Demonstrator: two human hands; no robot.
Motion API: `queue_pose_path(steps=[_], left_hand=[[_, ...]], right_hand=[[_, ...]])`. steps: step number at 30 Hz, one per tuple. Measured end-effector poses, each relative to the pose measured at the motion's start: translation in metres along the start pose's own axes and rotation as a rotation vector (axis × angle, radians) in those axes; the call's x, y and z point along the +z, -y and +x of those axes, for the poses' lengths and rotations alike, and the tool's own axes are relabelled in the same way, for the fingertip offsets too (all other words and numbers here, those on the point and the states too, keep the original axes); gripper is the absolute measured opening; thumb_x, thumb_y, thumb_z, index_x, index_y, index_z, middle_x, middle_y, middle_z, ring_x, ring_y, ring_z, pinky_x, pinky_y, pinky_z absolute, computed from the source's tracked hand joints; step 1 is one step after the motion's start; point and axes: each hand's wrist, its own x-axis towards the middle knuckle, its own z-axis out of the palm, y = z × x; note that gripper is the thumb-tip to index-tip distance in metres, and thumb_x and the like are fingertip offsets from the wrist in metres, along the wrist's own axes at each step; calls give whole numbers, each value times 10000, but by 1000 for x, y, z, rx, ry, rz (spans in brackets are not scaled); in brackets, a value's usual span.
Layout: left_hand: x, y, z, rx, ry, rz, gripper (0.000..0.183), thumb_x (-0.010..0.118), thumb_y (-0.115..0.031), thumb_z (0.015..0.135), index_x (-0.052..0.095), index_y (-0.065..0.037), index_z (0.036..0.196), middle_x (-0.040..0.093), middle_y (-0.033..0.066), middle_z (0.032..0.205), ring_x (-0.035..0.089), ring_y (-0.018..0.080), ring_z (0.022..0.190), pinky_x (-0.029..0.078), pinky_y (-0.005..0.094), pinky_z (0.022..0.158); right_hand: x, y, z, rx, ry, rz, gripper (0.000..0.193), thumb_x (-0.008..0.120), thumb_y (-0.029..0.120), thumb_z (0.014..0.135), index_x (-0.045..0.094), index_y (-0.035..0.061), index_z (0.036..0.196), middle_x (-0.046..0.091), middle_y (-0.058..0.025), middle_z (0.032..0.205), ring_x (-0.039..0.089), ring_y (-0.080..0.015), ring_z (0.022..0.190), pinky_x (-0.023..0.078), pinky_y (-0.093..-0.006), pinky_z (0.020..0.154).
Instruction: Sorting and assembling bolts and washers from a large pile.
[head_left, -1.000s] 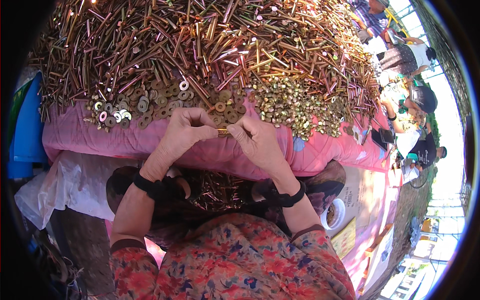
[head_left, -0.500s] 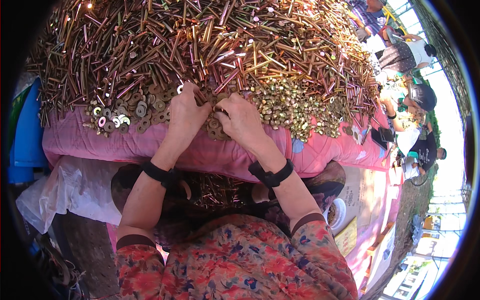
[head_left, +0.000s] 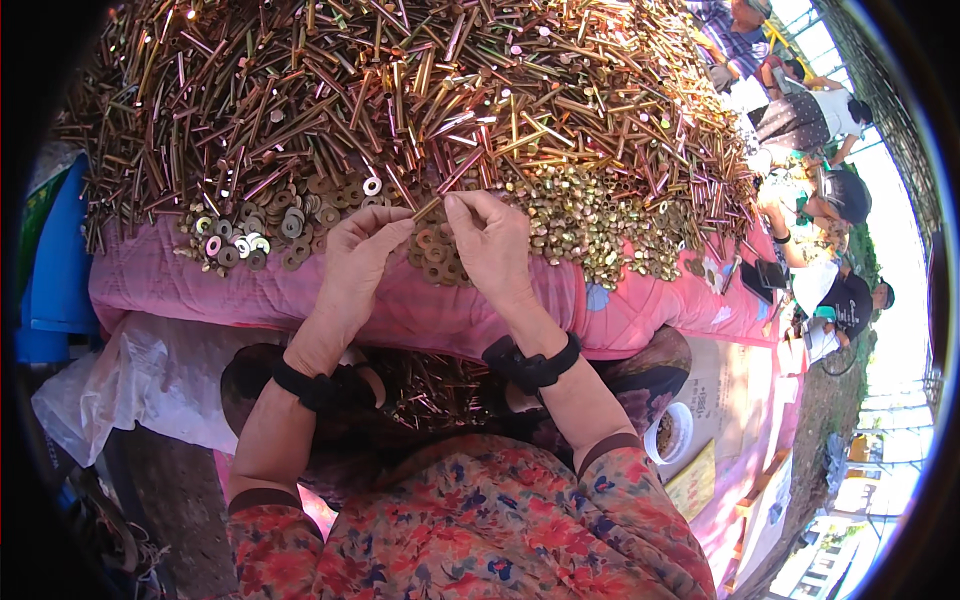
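Observation:
Just above the near edge of the heap, a short yellowish metal bolt spans the gap between my two hands. My left hand pinches its lower left end between thumb and fingers. The thumb and fingertips of my right hand close on its upper right end, covering it. Flat washers lie beside my left hand, and a few darker washers lie below the bolt, between my hands. Small brass-coloured nuts are piled right of my right hand. Behind my hands spreads the big heap of bolts.
The heap rests on a pink quilted cloth. A blue container stands at the left, above clear plastic sheeting. A white bowl sits low at the right. Several people work along the right side.
My hands have drawn back slightly toward me from the heap and moved apart. The bolt between them now shows. A shiny washer is uncovered behind my left hand.

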Motion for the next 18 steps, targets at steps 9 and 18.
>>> queue_pose_path(steps=[9,18], left_hand=[[-6,-6,-2,-77,-43,-100,59,642,-45,796,619,-27,846,604,3,731,520,50,567,386,166,494],[-22,-8,11,43,-306,-335,44,607,-43,769,569,-52,748,568,38,614,404,55,404,259,189,365]], right_hand=[[18,13,-13,-152,18,-65,175,596,98,857,622,-10,992,626,-127,729,644,-171,634,478,-272,559],[48,18,31,-290,238,-667,216,655,169,788,546,-6,851,610,-205,759,618,-354,708,485,-430,632]])
